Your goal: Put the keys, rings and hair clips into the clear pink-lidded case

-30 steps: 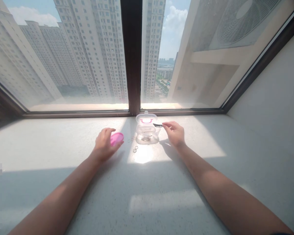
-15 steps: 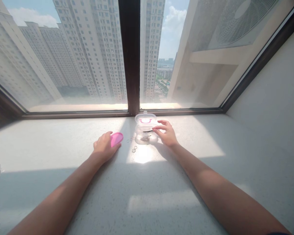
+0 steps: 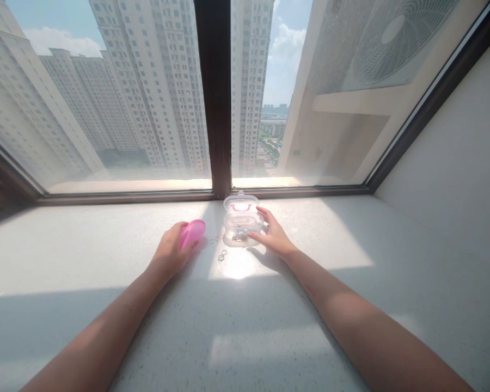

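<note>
Left hand: my fingers hold the pink cup
Right hand: my fingers spread wide — at the clear box's right side
Clear box: lid raised, on the sill
Rings: between cup and box

The clear box and pink container are smooth plastic, the rings probably metal.

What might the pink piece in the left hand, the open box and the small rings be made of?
Pink round piece: probably plastic; smooth, evenly coloured, apparently translucent, with a pink tint beside it.
Clear box: likely plastic, glossy; see-through walls, though glass isn't ruled out.
Rings: perhaps metal, looking grey; too small to confirm.
</note>
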The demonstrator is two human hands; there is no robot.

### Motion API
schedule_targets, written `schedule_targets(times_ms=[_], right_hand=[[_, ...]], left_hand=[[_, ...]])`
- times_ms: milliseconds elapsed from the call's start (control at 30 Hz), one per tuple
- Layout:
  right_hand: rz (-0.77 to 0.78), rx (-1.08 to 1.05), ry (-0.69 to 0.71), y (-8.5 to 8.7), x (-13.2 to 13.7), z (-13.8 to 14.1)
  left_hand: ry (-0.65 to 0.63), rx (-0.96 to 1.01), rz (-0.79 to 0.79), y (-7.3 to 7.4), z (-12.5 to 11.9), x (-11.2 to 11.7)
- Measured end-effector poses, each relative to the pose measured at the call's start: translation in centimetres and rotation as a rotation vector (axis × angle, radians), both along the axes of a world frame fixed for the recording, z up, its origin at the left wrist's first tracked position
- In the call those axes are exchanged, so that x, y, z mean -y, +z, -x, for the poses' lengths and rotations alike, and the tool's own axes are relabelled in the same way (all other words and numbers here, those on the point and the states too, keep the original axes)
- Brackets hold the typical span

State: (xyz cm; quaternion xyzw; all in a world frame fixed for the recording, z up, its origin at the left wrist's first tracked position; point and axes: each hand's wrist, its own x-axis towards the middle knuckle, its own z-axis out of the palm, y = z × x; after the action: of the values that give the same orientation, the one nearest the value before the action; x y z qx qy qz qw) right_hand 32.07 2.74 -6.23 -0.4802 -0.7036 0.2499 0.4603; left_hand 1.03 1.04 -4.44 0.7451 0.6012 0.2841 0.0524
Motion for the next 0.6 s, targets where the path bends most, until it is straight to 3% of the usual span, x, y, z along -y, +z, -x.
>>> schedule_targets(times_ms=[100,200,400,500,600], right_hand=[[-0.116,0.065,-0.161,1.0,0.7,0.2],[-0.357,0.129,-0.246,2.2,2.0,1.0],[-0.643,0.408,0.134,2.9,4.6,4.2],[-0.663,0.46,0.279,2.7,5.3,5.2],[-0.632,0.424,0.335,2.6,5.3,5.5]], left_hand=[[-0.071,0.048,-0.165,-0.1,0.0,0.0],[-0.143,0.051,-0.276,0.5,-0.7,0.8],[-0.327,0.087,-0.295,1.4,-3.7,3.3],[-0.394,0.115,-0.293,1.4,-4.7,4.2],[-0.421,0.136,-0.323,1.5,-5.1,4.3]])
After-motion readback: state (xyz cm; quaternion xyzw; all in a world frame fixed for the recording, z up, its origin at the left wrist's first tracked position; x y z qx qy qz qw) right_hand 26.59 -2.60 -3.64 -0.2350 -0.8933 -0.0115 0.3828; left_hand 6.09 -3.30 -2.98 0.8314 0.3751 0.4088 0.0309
